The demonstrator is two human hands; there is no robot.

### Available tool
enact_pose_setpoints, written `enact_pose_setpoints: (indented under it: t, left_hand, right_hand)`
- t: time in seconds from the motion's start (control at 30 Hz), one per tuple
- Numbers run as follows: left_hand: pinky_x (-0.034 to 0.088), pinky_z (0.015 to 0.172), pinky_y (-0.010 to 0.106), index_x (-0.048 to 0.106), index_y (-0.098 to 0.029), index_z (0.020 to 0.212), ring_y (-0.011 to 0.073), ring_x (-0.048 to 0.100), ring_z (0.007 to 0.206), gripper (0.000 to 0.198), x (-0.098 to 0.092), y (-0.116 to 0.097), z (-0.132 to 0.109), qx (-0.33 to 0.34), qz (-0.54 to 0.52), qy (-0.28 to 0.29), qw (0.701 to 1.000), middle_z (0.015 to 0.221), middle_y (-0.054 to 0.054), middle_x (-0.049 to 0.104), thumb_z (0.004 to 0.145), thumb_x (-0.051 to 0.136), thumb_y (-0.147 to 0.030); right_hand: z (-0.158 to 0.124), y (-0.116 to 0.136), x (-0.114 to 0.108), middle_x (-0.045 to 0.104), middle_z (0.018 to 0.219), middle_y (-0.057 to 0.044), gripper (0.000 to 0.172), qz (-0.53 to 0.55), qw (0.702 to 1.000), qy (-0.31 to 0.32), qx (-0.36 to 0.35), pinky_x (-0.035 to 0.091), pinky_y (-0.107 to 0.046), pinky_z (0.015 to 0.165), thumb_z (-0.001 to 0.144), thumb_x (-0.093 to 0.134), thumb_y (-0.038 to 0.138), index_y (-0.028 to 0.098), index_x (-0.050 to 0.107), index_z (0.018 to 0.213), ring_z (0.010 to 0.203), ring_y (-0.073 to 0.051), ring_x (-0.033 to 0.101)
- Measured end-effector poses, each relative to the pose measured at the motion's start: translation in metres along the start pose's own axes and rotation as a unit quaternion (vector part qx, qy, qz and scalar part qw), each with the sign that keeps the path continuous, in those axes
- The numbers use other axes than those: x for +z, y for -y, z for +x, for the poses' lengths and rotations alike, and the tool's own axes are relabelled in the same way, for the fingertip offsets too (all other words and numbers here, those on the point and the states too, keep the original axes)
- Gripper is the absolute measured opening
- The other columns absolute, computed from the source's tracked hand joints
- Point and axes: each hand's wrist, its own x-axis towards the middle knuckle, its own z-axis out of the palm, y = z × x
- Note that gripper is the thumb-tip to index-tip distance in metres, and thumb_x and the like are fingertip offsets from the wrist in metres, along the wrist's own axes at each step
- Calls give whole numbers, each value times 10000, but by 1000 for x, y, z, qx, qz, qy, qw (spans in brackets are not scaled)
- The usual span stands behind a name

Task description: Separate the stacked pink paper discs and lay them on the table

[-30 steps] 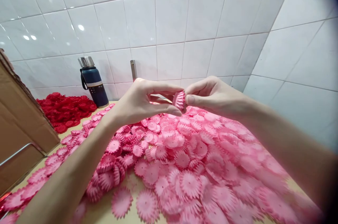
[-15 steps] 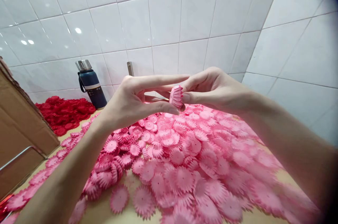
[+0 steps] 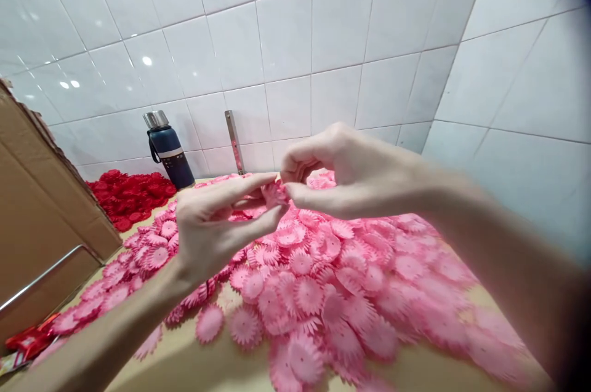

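Note:
Between the fingertips of both hands is a small pink fringed petal piece (image 3: 274, 192), partly hidden by the fingers and a little blurred. My left hand (image 3: 215, 216) pinches it from the left, thumb below and index finger above. From the other side, my right hand (image 3: 344, 173) has its thumb and curled fingers closed at the piece's right edge. Beneath both hands spreads a heap of pink round petal pieces (image 3: 309, 293) with toothed edges, many with a tiny centre hole.
A dark blue flask (image 3: 170, 155) stands by the tiled wall (image 3: 286, 29), beside a pile of red petal pieces (image 3: 132, 195). At left is a cardboard box (image 3: 41, 195); a red packet (image 3: 32, 340) lies below it. A metal strip (image 3: 234, 140) leans on the wall.
Both hands have moved left and slightly lower with the pink piece. The right fingers have curled in more, and the left fingers now cover more of the piece. The view has shifted a little.

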Motion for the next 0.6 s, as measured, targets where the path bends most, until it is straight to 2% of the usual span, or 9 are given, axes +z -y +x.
enact_pose_setpoints:
  t: [0.1, 0.2, 0.33, 0.4, 0.47, 0.6]
  left_hand:
    - [681, 765, 377, 695, -255, 1051, 174, 725, 835, 268, 13, 6, -27, -97, -84, 0, 992, 964, 0, 765, 785, 725, -242]
    - [648, 862, 411, 645, -249, 1098, 211, 717, 957, 327, 33, 13, -56, -182, -175, 9, 967, 1047, 38, 741, 781, 726, -236]
    - [617, 873, 337, 598, -226, 1033, 207, 685, 1044, 267, 52, 17, -81, -275, -247, -37, 928, 1081, 47, 707, 796, 719, -211]
    - [609, 847, 280, 583, -216, 1014, 193, 676, 1045, 261, 53, 21, -86, -306, -270, -30, 912, 1067, 44, 697, 794, 723, -196]
    - [590, 872, 254, 587, -218, 1015, 170, 665, 1055, 245, 49, 27, -86, -310, -288, -5, 906, 1075, 34, 688, 807, 708, -172]
    - [553, 939, 235, 640, -226, 1019, 132, 658, 1031, 234, 37, 41, -83, -275, -240, 8, 931, 1056, 9, 686, 815, 698, -126]
  right_hand:
    - [2, -4, 6, 561, 548, 23, 145, -14, 996, 86, 26, 344, -234, 440, 735, 567, 133, 175, 573, 597, 495, -87, 479]
    - [4, -13, 16, 550, 545, 26, 119, -26, 980, 184, 74, 322, -236, 436, 715, 557, 151, 178, 561, 599, 484, -85, 457]
    - [6, -22, 30, 457, 519, 44, 130, -30, 950, 292, 101, 227, -231, 373, 692, 535, 187, 187, 472, 578, 439, -75, 362]
    - [8, -23, 36, 431, 505, 45, 154, -57, 943, 308, 107, 197, -234, 359, 682, 521, 184, 191, 428, 560, 426, -75, 342]
    - [9, -24, 42, 430, 498, 39, 169, -79, 941, 310, 108, 200, -238, 359, 684, 510, 177, 191, 409, 549, 421, -77, 352]
    - [14, -29, 53, 482, 540, 21, 127, -86, 951, 283, 89, 239, -236, 382, 712, 501, 170, 183, 443, 599, 443, -78, 400]
